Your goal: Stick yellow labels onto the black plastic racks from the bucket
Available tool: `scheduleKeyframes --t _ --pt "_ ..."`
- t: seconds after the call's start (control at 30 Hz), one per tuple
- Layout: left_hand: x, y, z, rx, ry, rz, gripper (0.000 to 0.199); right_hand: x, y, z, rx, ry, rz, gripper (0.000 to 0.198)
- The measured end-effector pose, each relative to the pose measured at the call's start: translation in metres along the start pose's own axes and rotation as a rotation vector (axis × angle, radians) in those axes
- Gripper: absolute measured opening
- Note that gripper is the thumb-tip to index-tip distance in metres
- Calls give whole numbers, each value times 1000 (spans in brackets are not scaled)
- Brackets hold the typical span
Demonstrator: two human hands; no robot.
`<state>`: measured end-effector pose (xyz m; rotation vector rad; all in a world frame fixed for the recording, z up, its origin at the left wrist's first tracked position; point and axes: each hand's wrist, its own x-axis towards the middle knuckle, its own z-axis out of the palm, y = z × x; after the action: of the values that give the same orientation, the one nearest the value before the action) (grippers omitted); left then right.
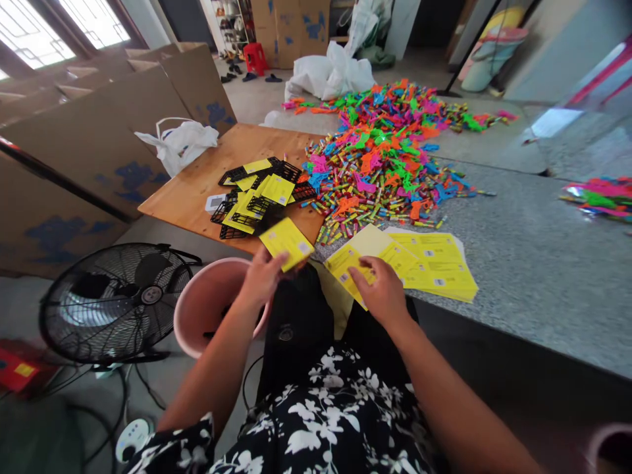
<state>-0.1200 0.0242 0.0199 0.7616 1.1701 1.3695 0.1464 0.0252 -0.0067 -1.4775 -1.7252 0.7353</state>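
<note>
My left hand [263, 275] grips a small yellow printed card [286, 242], thumb on top, out past the wooden board's near edge. At the granite table's front edge, my right hand [382, 286] has its thumb and bent fingers closed on a yellow printed sheet [345, 264], which sticks out past the edge. Beside it lies a stack of yellow printed sheets [442, 263]. Just beyond my left hand, black plastic racks [301, 191] lie jumbled with more yellow cards [277, 189] on the wooden board.
A large heap of colourful toy guns and small tubes [380, 171] covers the back of the granite table [523, 263]. Below stands a pink bucket [185, 316], beside a black floor fan [118, 303]. Cardboard boxes [123, 138] line the left. A white plastic bag [180, 148] sits by the board.
</note>
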Motion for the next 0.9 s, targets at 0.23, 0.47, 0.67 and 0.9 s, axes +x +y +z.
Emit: scheduleKeyframes --t 0.23,0.47,0.67,0.9 --pt "37 14 -4 272 204 -46 41 -20 46 -6 -642 -41 -369 50" --pt "1 -34 45 222 -74 -160 54 -35 16 -34 -483 291 -549 35" --pt "6 -21 54 -10 -302 -337 57 -54 -3 -47 -333 210 -697 47" --pt "-2 -21 50 -204 -378 -540 54 -62 -2 -45 -187 103 -790 48"
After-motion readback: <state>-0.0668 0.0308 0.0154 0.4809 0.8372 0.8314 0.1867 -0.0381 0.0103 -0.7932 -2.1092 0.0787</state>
